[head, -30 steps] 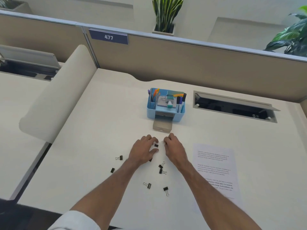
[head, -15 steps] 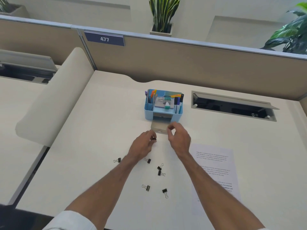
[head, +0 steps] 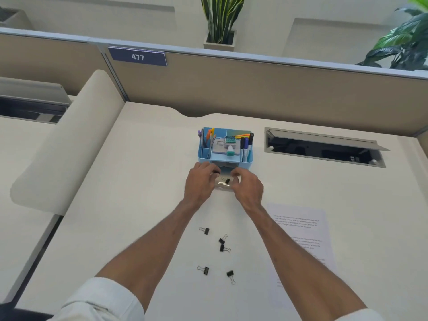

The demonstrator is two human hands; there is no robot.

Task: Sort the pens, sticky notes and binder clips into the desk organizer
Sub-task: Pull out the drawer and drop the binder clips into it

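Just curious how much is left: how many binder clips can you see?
6: five binder clips loose on the desk between the forearms, one clip in the drawer. A dark bit at the fingers of the left hand may be a seventh; the forearms may hide more.

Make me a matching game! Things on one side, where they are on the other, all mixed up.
Things: 1 desk organizer, 2 loose binder clips, 3 printed sheet, 4 number sign.
Places: A on the partition; B between the left forearm and right forearm; C right of the right forearm; D just beyond the left hand and right hand.
Pairs: 1-D, 2-B, 3-C, 4-A.
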